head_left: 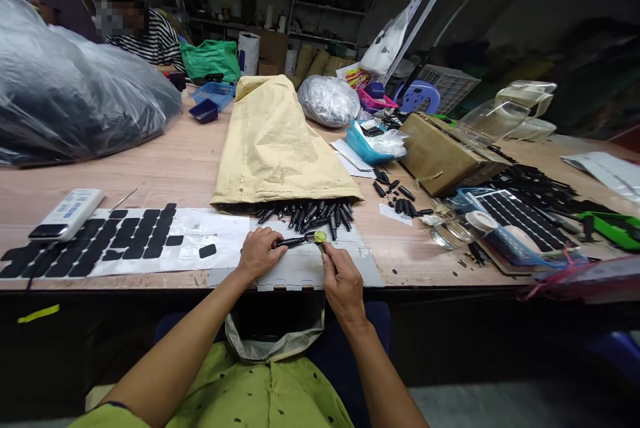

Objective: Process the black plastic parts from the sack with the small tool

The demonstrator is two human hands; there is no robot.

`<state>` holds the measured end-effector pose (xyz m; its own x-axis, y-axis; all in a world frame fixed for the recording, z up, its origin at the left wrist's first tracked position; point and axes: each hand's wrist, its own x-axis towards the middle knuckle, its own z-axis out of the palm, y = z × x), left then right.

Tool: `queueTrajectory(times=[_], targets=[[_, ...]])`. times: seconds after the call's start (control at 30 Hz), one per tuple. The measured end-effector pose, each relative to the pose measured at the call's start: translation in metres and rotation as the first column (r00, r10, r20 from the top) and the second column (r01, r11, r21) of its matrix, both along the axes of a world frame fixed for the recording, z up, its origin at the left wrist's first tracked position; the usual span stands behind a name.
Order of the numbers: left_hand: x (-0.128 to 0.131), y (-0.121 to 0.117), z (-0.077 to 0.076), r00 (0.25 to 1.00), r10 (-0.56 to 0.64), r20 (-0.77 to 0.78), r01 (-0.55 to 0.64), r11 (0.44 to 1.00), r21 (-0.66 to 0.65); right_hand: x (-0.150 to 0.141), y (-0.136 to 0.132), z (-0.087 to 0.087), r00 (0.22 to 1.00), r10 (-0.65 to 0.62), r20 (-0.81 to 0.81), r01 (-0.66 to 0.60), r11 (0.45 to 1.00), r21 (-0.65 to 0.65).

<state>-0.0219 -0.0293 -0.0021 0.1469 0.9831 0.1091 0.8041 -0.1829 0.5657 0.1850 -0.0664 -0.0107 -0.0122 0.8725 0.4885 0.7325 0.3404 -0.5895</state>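
My left hand is closed round a slim black plastic stick held level over the white sheet at the table's front edge. My right hand pinches a small tool whose tip meets a small yellow-green round piece at the stick's right end. Just beyond the hands, a pile of black sticks spills from the mouth of a tan paper sack.
A white sheet with rows of black pads and a white remote-like device lie left. A cardboard box, small solar panels and loose black parts sit right. A large plastic bag fills the far left; a person in stripes sits behind.
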Motion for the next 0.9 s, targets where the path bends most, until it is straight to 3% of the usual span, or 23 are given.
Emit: queueTrajectory(times=[0.1,0.33,0.6,0.77,0.9], targets=[[0.001,0.000,-0.002,1.000,-0.003,-0.011,0.003,1.000,0.017,-0.011,-0.003,0.001,0.999,0.045,-0.020,-0.045,0.999,0.004],[0.001,0.001,-0.004,1.000,0.011,-0.012,-0.011,1.000,0.002,-0.019,0.000,-0.008,0.994,0.034,0.101,-0.033,0.999,-0.007],[0.001,0.001,-0.004,1.000,0.015,-0.012,-0.015,1.000,0.010,-0.034,0.000,-0.004,0.984,0.100,0.149,-0.102,0.995,0.006],[0.002,0.001,-0.003,1.000,0.021,-0.004,-0.021,1.000,-0.001,-0.014,0.004,-0.005,0.984,0.000,0.176,-0.001,1.000,0.007],[0.001,0.001,-0.004,1.000,0.014,0.004,-0.014,1.000,0.003,0.014,0.010,-0.008,0.950,-0.114,0.290,0.101,0.993,0.060]])
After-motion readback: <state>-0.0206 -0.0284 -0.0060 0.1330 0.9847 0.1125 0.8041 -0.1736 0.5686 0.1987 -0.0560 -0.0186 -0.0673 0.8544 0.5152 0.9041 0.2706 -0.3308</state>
